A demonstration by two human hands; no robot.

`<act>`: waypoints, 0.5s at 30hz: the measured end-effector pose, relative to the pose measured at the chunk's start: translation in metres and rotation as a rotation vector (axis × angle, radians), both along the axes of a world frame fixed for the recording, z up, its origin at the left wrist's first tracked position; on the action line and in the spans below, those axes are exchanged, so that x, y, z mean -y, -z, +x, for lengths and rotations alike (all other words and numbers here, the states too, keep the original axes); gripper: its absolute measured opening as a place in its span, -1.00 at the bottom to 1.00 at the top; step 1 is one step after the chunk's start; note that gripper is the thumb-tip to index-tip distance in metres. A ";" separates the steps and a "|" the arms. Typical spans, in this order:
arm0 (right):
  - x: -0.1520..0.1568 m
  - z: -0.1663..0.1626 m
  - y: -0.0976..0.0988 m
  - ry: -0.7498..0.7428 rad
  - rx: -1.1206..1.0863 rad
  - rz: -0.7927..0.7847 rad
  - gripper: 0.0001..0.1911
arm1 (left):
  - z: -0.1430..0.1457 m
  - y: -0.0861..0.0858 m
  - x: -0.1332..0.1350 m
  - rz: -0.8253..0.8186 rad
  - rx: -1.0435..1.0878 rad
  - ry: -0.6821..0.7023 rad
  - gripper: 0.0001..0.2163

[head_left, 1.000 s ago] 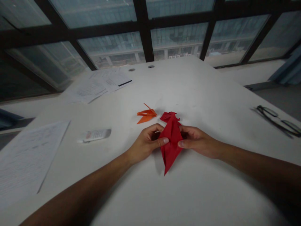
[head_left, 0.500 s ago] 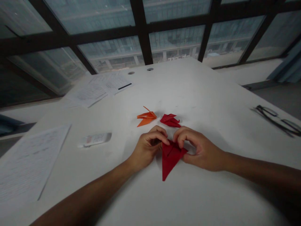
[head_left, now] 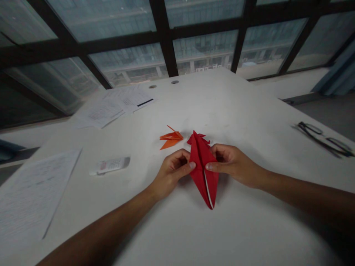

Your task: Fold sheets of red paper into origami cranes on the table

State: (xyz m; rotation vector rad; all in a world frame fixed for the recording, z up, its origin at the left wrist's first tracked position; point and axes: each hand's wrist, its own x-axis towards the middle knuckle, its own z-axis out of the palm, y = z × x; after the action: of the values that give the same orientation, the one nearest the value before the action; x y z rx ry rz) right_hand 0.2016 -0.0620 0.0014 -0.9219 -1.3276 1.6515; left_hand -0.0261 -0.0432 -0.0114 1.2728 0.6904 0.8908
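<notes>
A red sheet of origami paper (head_left: 200,157), folded into a long diamond, is held between both hands above the white table. Its centre seam runs lengthwise, with a white edge showing in the lower half. My left hand (head_left: 175,170) pinches the left side, thumb on top and fingers behind. On the right side, my right hand (head_left: 234,164) grips the same way, its thumb by the seam. Just beyond lie an orange origami figure (head_left: 173,138) and a smaller red origami figure (head_left: 204,138), the latter partly hidden by the held paper.
The white table (head_left: 222,103) reaches to the window. A white remote control (head_left: 111,165) lies to the left, near a printed sheet (head_left: 36,188). More papers (head_left: 111,105) lie at the back left. Black-framed glasses (head_left: 324,138) rest near the right edge.
The red paper has gone from a triangle pointing toward me to a long diamond with a point at each end. Both thumbs now press on its upper face.
</notes>
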 end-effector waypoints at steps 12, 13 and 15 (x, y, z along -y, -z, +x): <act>-0.008 0.003 0.014 0.151 0.124 0.189 -0.64 | 0.003 0.000 0.004 0.219 -0.146 -0.182 -0.87; -0.009 0.004 0.014 0.164 0.154 0.229 -0.65 | 0.002 -0.001 0.004 0.277 -0.191 -0.165 -0.94; -0.009 0.005 0.014 0.191 0.216 0.289 -0.67 | 0.001 -0.003 0.003 0.392 -0.287 -0.130 -0.90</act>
State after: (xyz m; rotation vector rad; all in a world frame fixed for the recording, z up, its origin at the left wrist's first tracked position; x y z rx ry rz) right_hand 0.2071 -0.0528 -0.0128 -1.0361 -1.5239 1.2041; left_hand -0.0253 -0.0463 -0.0086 1.7434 0.8587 0.9920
